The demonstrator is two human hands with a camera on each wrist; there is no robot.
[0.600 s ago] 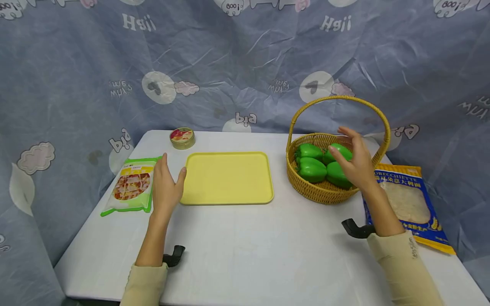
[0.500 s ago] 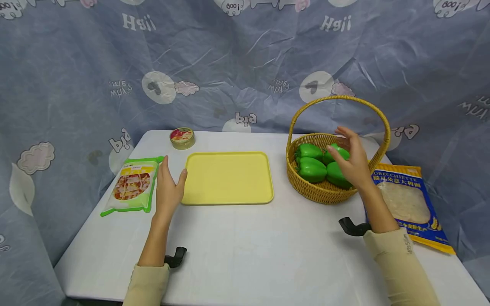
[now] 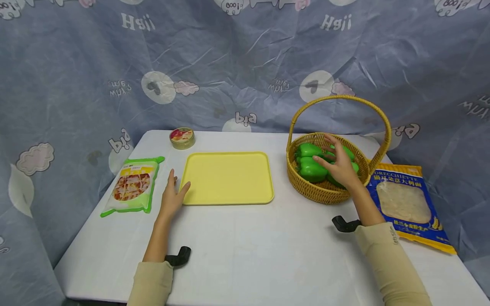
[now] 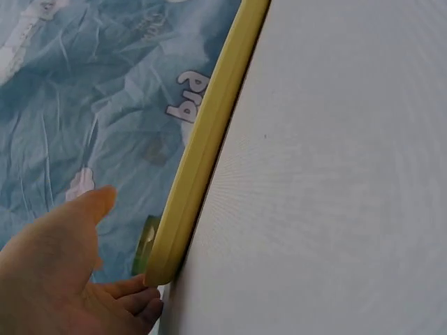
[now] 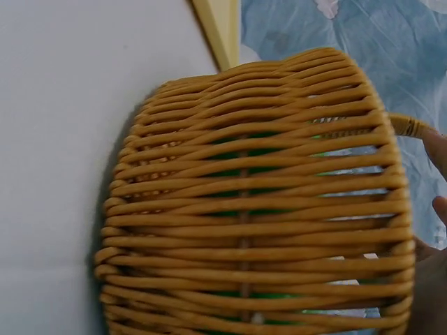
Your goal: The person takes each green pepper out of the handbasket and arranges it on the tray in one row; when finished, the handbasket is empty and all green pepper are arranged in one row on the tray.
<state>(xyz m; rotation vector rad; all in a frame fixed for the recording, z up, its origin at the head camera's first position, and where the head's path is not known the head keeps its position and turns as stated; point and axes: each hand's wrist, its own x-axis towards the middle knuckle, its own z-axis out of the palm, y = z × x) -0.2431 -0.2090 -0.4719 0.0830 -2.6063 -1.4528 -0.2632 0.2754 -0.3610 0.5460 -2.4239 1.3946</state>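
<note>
My right hand (image 3: 340,168) hovers over the wicker basket (image 3: 319,194), fingers spread and holding nothing visible. Beneath it, several green bell peppers (image 3: 311,169) lie in the basket, partly covered by the hand. In the right wrist view the woven basket side (image 5: 258,209) hides most of the hand and the peppers. My left hand (image 3: 171,200), thumb apart from the fingers, is at the near left corner of the yellow tray (image 3: 229,178). Its fingers lie close beside the tray's rim (image 4: 199,153) in the left wrist view; whether they touch it I cannot tell.
A green-and-white food bag (image 3: 132,187) lies left of the tray, and a small round tin (image 3: 182,138) stands behind it. Right of the basket is a blue-and-yellow pasta bag (image 3: 407,204). The basket's tall handle (image 3: 342,97) arches above the right hand.
My right hand has shifted left and come lower over the peppers. The left hand has drawn back and slightly right, away from the green-and-white bag and closer to the tray's near corner.
</note>
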